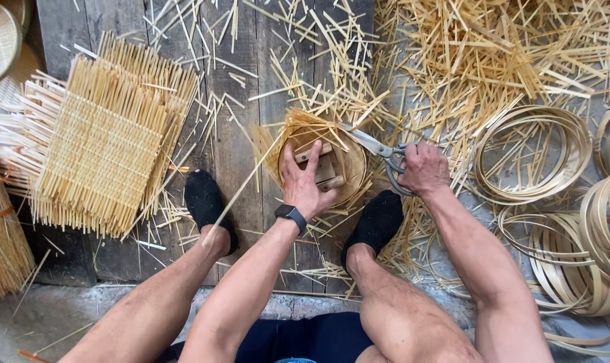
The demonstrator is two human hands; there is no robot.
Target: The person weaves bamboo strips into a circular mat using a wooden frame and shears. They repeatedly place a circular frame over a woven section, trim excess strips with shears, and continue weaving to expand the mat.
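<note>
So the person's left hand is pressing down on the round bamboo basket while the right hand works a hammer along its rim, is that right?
Not quite. The head view shows the right hand holding a pair of metal scissors, not a hammer, with the blades reaching over the rim. The rest holds: the left hand presses down on the round woven bamboo basket, over a wooden block inside it.

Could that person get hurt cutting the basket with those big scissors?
Maybe. The left hand presses on the wooden block inside the round basket, close to the scissors in the right hand, so a slip might nick the fingers. Loose bamboo strips cover the floor near the feet in black socks and might poke them.
</note>
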